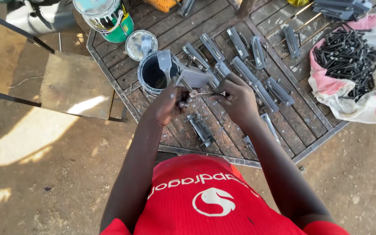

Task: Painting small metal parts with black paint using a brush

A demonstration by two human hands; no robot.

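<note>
Sunlit bare earth surrounds a low slatted metal table (327,130), on which the work is laid out. Just above the table's near half, a grey-painted metal bracket (194,77) is held in the left hand (169,102), whose fingers are closed round its lower end. The right hand (238,99) is pinched on a thin metal rod (205,94) that runs across to the bracket; whether the rod is part of the bracket cannot be told. Touching the bracket's far-left side stands an open pot of grey paint (154,74), with a brush (165,64) resting in it. A loose lid (141,44) lies beyond the pot, and a green paint can (109,17) farther still. Painted brackets (257,65) are spread in rows to the right of the pot, and one more (201,129) lies nearer than the hands. A sack of dark bolts (349,61) sits at the table's right edge.

Several hazards are judged likely: wet paint may be smeared by the gripping fingers, the pot may be knocked over by the bracket held beside it, and the bracket, if dropped, may mar the piece lying below.
</note>
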